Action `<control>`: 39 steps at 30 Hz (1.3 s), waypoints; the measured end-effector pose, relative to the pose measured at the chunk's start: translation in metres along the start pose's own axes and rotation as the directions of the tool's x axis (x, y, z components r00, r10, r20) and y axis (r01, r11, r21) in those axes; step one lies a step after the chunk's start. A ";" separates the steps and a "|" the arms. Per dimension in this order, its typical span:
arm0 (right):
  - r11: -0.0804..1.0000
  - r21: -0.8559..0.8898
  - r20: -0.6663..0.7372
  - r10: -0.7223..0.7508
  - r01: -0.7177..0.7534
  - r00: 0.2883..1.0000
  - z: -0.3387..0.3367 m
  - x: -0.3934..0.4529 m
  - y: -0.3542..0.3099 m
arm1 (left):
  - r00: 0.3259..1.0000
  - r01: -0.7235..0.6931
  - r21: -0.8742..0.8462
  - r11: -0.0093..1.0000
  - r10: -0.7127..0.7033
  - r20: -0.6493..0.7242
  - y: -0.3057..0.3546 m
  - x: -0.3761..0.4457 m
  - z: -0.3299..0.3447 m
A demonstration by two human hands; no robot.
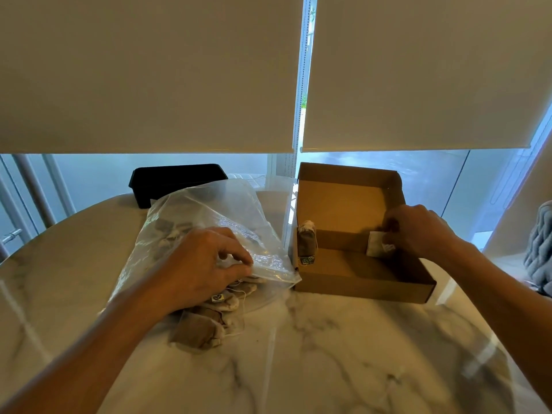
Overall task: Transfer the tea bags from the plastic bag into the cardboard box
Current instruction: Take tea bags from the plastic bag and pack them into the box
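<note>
1. two hands work over a marbled desk (328, 354) in the head view, the only view given.
2. left hand (203, 264) rests on the plastic bag (203, 213), fingers curled, thumb and fingertips pinching the bag's open edge near its mouth.
3. bag lies on the desk just left of the box (364, 282), its mouth corner touching or nearly touching the box's near left corner.
4. tea bags (206, 324) sit heaped in the bag's near end, below the left hand, with strings and small tags showing; more show dimly deeper in the bag.
5. right hand (418, 231) reaches into the box from the right, fingers curled round a pale tea bag (378, 245), pinched at its right edge and held low inside the box by the right wall.
6. one brown tea bag (307, 242) stands upright against the box's left wall, its tag hanging near the floor of the box.
7. box is open, its lid flap raised at the back.
8. black tray (176, 180) sits at the desk's far edge behind the bag.
9. two blinds (149, 73) hang over the window beyond.
</note>
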State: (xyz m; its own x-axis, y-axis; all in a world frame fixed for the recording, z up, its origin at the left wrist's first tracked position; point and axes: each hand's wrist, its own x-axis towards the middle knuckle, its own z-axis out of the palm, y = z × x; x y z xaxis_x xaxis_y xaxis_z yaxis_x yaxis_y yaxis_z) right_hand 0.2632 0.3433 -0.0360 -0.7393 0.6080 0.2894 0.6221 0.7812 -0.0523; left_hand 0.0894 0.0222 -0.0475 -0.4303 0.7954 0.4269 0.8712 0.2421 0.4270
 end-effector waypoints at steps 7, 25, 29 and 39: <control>0.998 0.060 0.002 -0.010 0.010 1.000 -0.008 0.001 0.012 | 1.000 0.016 -0.001 1.000 -0.016 0.000 0.004 -0.002 -0.003; 0.725 0.354 0.032 -0.642 0.592 0.766 -0.010 -0.085 -0.160 | 0.970 0.135 0.031 0.990 -0.126 -0.207 -0.007 -0.105 -0.013; 0.729 0.371 0.028 -0.628 0.575 0.778 -0.006 -0.080 -0.173 | 0.990 0.133 0.081 0.988 -0.127 -0.065 -0.003 -0.104 -0.006; 0.682 0.516 -0.062 -0.573 0.517 0.817 0.006 -0.079 -0.170 | 0.989 0.114 0.200 0.973 -0.130 0.069 -0.007 -0.100 0.003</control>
State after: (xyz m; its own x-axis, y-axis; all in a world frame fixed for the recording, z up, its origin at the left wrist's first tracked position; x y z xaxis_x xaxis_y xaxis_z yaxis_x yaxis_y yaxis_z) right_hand 0.2139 0.1633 -0.0553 -0.9447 0.0405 0.3253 -0.0911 0.9208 -0.3793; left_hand 0.1274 -0.0574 -0.0958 -0.5226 0.7937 0.3114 0.8460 0.4372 0.3052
